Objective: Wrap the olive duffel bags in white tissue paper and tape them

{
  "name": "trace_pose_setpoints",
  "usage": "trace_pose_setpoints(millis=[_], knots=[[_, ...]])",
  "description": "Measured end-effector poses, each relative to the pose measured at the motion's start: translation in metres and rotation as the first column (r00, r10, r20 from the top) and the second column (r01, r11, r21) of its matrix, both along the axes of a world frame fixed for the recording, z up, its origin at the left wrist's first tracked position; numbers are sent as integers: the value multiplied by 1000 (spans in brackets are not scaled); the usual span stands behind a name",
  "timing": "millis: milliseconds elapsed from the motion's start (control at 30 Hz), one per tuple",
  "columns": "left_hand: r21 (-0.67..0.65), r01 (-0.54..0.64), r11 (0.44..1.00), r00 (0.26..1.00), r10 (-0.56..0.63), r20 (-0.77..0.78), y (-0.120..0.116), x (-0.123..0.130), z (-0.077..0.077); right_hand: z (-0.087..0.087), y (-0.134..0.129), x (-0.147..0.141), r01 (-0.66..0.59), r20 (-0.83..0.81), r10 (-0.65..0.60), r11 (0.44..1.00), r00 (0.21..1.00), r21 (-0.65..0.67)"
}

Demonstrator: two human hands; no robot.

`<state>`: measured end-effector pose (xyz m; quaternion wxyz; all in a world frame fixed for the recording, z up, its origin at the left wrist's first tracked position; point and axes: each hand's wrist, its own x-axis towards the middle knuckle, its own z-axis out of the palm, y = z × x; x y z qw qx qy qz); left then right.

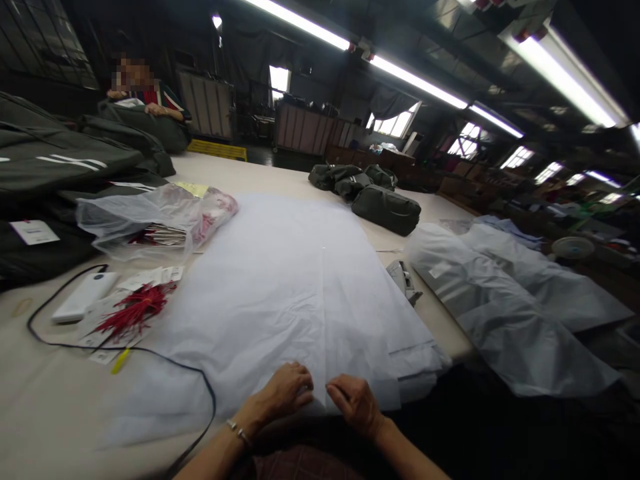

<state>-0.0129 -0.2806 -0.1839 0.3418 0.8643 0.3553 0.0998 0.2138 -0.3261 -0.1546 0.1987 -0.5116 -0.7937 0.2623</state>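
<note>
sheeting (270,287): thin plastic, creased, faint sheen | dark bag (386,209): matt cloth | bracelet (239,433): glossy metal

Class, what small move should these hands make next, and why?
Perhaps lift the white sheet at its near edge: the left hand and right hand are both close to it, one on each side of the lengthwise line.

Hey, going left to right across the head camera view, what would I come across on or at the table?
White tag, white device, red strings, left hand, right hand, translucent plastic bags hanging at the right.
</note>
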Motion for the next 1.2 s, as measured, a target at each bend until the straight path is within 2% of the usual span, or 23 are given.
trace_pose_setpoints(millis=[67, 133, 233, 300, 367, 433, 500, 600, 733, 833, 900, 1067, 1133, 1200], knots=[[-16, 30, 999, 1000, -30, 2, -5, 1, 5, 3, 10, 0, 100, -19, -99, 994, 995, 50], [-35, 55, 998, 998, -55, 11, -10, 2, 10, 0, 22, 1, 98, -3, -98, 992, 995, 83], [-127, 54, 990, 996, -46, 72, -14, 0, 14, -14, 34, 0, 32, 115, -30, 999, 993, -13], [-166, -15, 986, 996, 29, 84, -12, -4, 13, -23, 38, -1, 21, 212, 3, 994, 977, -111], [-113, -135, 984, 991, 135, -10, -11, -10, 11, -29, 39, -2, 25, 267, 20, 986, 963, -165], [-53, -193, 980, 973, 185, -135, -13, -19, 8, -31, 40, -3, 36, 280, 15, 983, 960, -178], [-89, -150, 985, 969, 129, -212, -19, -27, 7, -30, 41, -3, 47, 279, 7, 982, 960, -185], [-149, -93, 984, 977, 61, -206, -20, -31, 13, -28, 44, -4, 48, 278, 9, 979, 961, -198], [-2, -244, 970, 952, 239, -192, 11, -12, 21, -25, 44, -7, 45, 290, 12, 981, 957, -190], [88, -345, 935, 908, 356, -223, 37, 8, 20, -24, 42, -8, 54, 308, 8, 980, 951, -191], [99, -345, 933, 898, 359, -255, 42, 19, 15, -23, 41, -9, 59, 318, 6, 979, 948, -194], [56, -242, 969, 910, 246, -335, 27, 30, 6, -23, 41, -11, 80, 293, -18, 976, 956, -201], [76, -242, 967, 904, 253, -343, 36, 33, 10, -22, 42, -12, 90, 280, -28, 973, 960, -211], [137, -282, 949, 893, 312, -323, 60, 41, 17, -21, 42, -12, 92, 277, -28, 971, 960, -220]])
